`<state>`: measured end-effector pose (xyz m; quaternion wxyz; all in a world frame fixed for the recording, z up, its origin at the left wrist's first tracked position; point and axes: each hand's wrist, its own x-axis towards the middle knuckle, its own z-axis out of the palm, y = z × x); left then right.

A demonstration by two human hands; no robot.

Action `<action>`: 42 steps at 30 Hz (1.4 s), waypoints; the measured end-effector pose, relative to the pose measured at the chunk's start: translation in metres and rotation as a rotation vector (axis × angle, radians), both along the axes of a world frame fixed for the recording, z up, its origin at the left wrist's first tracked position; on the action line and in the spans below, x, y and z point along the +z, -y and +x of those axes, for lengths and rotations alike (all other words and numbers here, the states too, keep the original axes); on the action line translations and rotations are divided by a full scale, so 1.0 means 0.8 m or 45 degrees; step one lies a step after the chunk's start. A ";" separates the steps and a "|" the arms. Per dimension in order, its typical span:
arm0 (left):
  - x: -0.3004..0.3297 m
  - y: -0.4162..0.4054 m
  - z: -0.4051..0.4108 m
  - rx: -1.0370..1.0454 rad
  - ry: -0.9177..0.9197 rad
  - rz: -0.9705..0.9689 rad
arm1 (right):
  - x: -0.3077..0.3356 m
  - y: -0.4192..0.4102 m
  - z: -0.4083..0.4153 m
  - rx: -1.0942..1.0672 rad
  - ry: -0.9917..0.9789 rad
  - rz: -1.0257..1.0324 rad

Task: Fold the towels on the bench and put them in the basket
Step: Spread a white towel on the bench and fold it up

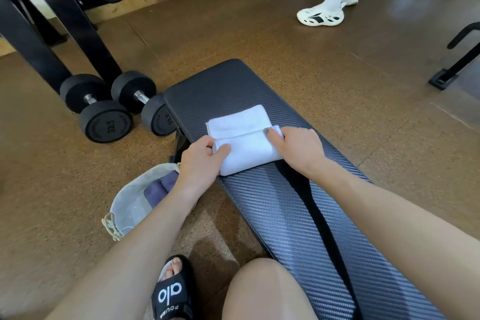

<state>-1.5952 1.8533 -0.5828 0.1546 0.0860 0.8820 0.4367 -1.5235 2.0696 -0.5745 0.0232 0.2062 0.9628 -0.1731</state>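
Observation:
A white towel lies partly folded on the dark padded bench, its near part doubled over the far part. My left hand grips the fold's left end, thumb on top. My right hand pinches the fold's right end. On the floor left of the bench sits a pale fabric basket with a folded blue-grey towel inside; my left forearm hides part of it.
Two black dumbbells lie on the floor left of the bench's far end, below a dumbbell rack. Another person's feet in white shoes stand at the far right. A black machine frame is at the right edge.

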 end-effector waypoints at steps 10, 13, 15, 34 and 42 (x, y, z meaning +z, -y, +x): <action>0.011 -0.005 0.009 -0.409 -1.045 -0.500 | -0.015 0.010 -0.006 0.086 -0.428 0.438; 0.008 -0.014 0.017 -0.761 -1.221 -0.582 | -0.022 0.009 -0.006 0.312 -0.586 0.567; 0.007 -0.009 0.023 -0.783 -1.199 -0.583 | -0.025 0.006 -0.002 0.357 -0.621 0.571; 0.036 0.023 0.029 -0.625 -0.564 -0.403 | 0.018 -0.008 0.040 0.601 -0.353 -0.034; 0.024 0.027 0.005 -0.092 0.030 0.048 | 0.014 0.009 0.003 0.061 -0.132 -0.787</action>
